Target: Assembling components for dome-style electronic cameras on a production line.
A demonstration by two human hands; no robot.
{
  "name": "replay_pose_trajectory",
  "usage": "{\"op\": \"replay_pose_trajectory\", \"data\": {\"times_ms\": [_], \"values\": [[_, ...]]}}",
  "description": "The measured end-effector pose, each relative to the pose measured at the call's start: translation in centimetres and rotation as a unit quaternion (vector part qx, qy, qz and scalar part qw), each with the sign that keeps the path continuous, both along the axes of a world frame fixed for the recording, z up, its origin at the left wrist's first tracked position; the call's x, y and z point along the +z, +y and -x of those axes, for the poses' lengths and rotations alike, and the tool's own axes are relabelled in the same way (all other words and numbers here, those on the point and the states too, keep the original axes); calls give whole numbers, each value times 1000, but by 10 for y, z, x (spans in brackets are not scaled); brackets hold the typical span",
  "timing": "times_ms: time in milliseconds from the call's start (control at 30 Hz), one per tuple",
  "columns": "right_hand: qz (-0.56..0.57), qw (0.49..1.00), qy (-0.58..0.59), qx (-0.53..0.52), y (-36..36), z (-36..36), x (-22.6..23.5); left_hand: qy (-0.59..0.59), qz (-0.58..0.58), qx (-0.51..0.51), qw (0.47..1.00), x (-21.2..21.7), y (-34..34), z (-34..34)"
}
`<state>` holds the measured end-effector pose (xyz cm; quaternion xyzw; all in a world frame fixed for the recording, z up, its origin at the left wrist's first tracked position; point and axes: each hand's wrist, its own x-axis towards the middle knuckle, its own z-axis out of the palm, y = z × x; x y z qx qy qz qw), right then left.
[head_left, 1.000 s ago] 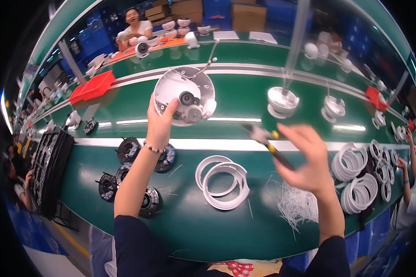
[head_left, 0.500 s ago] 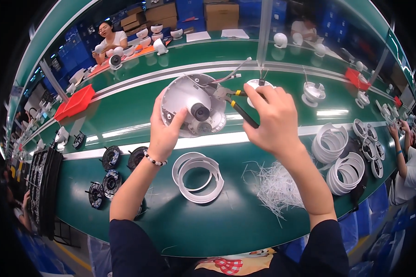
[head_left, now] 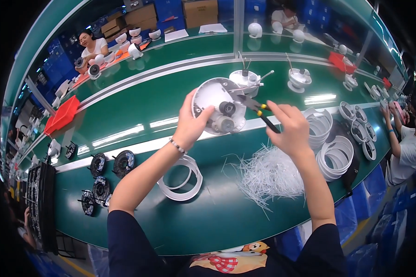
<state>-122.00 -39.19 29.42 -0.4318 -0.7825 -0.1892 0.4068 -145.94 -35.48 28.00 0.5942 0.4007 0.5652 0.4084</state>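
My left hand (head_left: pixel 193 120) grips a white dome camera housing (head_left: pixel 211 93) by its left side, thumb across its front. A black lens (head_left: pixel 227 108) and a second round part show inside the shell, and loose wires (head_left: pixel 259 84) stick out at its upper right. In my right hand (head_left: pixel 290 127) is a pair of cutting pliers (head_left: pixel 252 103) with black and yellow handles. Their jaws overlap the housing's right rim by the wires; whether they bite on anything cannot be made out. White rings (head_left: pixel 197 188) lie on the bench beneath my left forearm.
A heap of clear plastic strips (head_left: pixel 270 177) lies left of my right forearm. Stacked white rings (head_left: pixel 336 159) stand at right, black round boards (head_left: pixel 101 187) at left. Beyond are white camera bases (head_left: pixel 299 79), a red tray (head_left: pixel 62 114) and a metal post (head_left: pixel 238 32). Other people sit nearby.
The view has shifted, so the bench things appear further left. Both hands, with the housing and pliers, have moved right over the bench. More of the plastic strip heap shows.
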Motion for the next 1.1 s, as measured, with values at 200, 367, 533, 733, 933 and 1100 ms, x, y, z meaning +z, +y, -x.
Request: {"op": "replay_pose_trajectory", "data": {"times_ms": [200, 367, 533, 733, 933, 1100], "values": [[92, 988, 122, -5, -33, -56, -31, -95, 161, -20, 982, -16, 28, -5], [124, 982, 142, -3, -65, -73, -43, -301, 273, -6, 914, -26, 79, 27], [156, 977, 142, 11, -79, -63, -51, -353, 326, 98, 872, -44, 149, 63], [148, 979, 139, 0, -85, -65, -52, -308, 344, 144, 875, -100, 187, 132], [127, 979, 157, 14, -93, -75, -61, 47, 144, 220, 964, -9, 59, 161], [158, 972, 172, -30, -118, -76, -80, 421, -339, 277, 794, -20, -141, 154]]}}
